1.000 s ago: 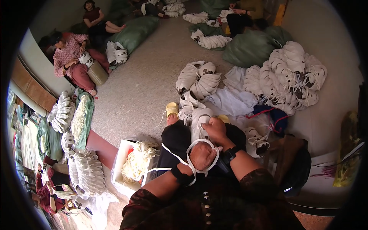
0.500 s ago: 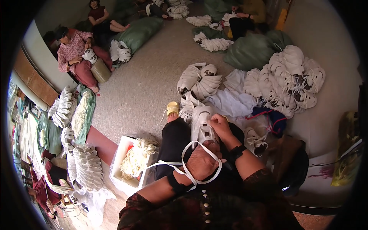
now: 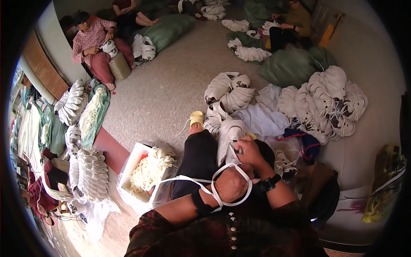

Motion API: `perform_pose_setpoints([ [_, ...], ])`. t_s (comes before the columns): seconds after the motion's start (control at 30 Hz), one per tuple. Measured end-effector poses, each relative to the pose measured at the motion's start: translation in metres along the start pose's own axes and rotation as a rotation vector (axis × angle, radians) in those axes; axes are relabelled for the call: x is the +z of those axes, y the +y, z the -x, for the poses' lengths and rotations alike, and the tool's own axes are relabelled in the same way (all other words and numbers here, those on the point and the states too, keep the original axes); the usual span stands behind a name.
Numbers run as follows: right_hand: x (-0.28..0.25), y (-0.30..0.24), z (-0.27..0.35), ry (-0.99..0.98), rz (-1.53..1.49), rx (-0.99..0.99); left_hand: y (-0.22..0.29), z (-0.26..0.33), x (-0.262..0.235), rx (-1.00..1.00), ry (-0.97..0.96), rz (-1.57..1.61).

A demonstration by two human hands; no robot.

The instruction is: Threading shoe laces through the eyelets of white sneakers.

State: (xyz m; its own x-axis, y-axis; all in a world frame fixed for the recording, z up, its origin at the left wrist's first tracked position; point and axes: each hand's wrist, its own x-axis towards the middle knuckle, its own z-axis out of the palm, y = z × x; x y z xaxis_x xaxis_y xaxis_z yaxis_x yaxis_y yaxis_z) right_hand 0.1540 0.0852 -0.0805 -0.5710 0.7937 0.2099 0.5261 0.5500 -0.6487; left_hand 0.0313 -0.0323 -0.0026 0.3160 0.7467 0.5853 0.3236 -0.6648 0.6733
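Note:
On my lap lies a white shoe upper (image 3: pixel 231 129), its toe pointing away from me. My left hand (image 3: pixel 231 184) is closed at the near end of the upper, back of the hand up, its fingertips hidden. A flat white shoelace (image 3: pixel 188 177) loops around this hand and trails left toward the box. Over the upper's opening, my right hand (image 3: pixel 251 153) is pinched closed, thumb and finger together. What lies between those fingers is too small to make out.
A white box (image 3: pixel 128 177) of tangled laces (image 3: pixel 150 169) stands left of my leg. Nested white shoe uppers (image 3: pixel 231 92) lie ahead, with a larger pile (image 3: pixel 321 100) at the right by a green sack (image 3: pixel 291 64). A person (image 3: pixel 100 47) sits far left; others sit behind.
The view has shifted slightly. My right hand has turned and come lower, over the upper's opening. The lace still loops around my left hand.

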Motion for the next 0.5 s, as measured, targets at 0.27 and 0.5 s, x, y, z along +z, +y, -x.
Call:
perform_pose_setpoints([
  [0.27,0.006,-0.023,-0.004,0.061,0.133,-0.021,-0.008,0.002,-0.003,-0.054,-0.003,-0.017],
  [0.5,0.024,-0.006,-0.002,0.338,0.001,-0.067,-0.013,0.003,-0.001,-0.022,0.066,0.004],
])
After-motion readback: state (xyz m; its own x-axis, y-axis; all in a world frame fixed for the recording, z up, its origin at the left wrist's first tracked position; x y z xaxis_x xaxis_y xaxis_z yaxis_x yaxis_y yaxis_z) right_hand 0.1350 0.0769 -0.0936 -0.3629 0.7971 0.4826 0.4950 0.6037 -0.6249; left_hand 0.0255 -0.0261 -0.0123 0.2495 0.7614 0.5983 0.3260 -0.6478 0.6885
